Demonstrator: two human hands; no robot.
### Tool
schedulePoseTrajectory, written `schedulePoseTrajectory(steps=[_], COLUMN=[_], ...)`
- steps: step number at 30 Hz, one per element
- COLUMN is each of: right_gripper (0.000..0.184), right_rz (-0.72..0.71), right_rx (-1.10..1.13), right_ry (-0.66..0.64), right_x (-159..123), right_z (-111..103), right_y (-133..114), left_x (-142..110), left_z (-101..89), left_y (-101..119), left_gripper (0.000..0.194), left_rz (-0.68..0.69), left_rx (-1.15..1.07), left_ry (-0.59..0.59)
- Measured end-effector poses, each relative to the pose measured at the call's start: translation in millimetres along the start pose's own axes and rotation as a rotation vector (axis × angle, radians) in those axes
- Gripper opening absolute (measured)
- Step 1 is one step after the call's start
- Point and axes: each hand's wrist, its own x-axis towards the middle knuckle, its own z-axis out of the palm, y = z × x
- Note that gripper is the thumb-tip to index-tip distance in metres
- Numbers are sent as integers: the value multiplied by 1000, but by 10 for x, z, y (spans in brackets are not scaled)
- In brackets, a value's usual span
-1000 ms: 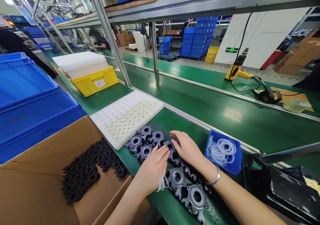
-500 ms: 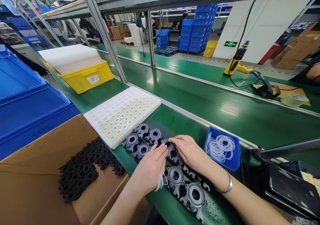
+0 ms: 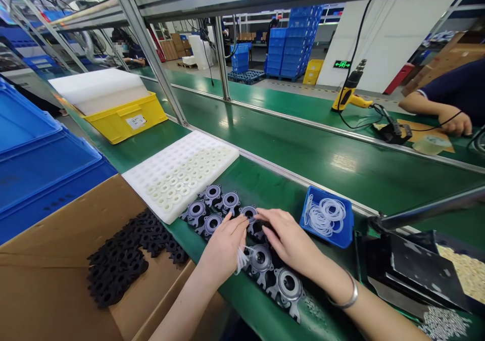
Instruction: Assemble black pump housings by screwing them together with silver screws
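Observation:
Several black metal housings (image 3: 230,200) with round centre bores lie in rows on the green bench in front of me. My left hand (image 3: 223,247) rests over them, its fingers closed round a bunch of thin white rubber rings (image 3: 241,258) that hang from the palm. My right hand (image 3: 290,239) lies fingers-down on the housings beside it, fingertips pressed on one housing (image 3: 249,213); a silver bangle is on that wrist. A small blue tray (image 3: 343,230) of white rings sits just right of my right hand.
A white foam tray (image 3: 212,154) with small white parts lies behind the housings. A cardboard box (image 3: 56,240) of black parts stands at left, blue crates (image 3: 41,164) and a yellow bin (image 3: 125,121) beyond. A black fixture (image 3: 409,270) stands at right. Another person's arm (image 3: 435,108) rests across the conveyor.
My view has swung right and down. Both hands have drawn slightly nearer along the housing rows. Another person's arm has come into view at the far right.

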Motion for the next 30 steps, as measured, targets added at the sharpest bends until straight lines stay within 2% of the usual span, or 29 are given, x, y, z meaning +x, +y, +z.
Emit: schedulePoseTrajectory(steps=[2, 5, 7, 10, 12, 16, 19, 23, 26, 30], right_gripper=[35, 20, 19, 29, 28, 22, 16, 14, 13, 10], right_rz=[70, 113, 140, 215, 247, 211, 202, 277, 297, 274], right_rx=[131, 295, 328, 332, 338, 277, 169, -57, -191, -246], right_ry=[8, -111, -159, -116, -89, -26, 30, 33, 20, 49], right_x=[18, 11, -9, -37, -45, -43, -54, -97, -124, -117], right_z=[-134, -245, -250, -236, -251, -288, -259, -193, -174, -157], right_y=[-72, -178, -205, -167, -109, 37, 161, 273, 284, 259], left_x=[53, 127, 158, 169, 158, 126, 113, 95, 85, 101], left_z=[-53, -89, -80, -56, -46, -32, -30, -63, -84, -42], left_y=[83, 218, 280, 321, 323, 309, 295, 254, 212, 210], left_gripper=[31, 32, 33, 34, 36, 43, 45, 39, 32, 31], left_rz=[-90, -213, -257, -291, -289, -296, -354, -383, -301, -97], left_rx=[-96, -257, -339, -445, -505, -556, -564, -563, -464, -282], left_ry=[48, 47, 21, -64, -147, -257, -212, -98, -18, 42])
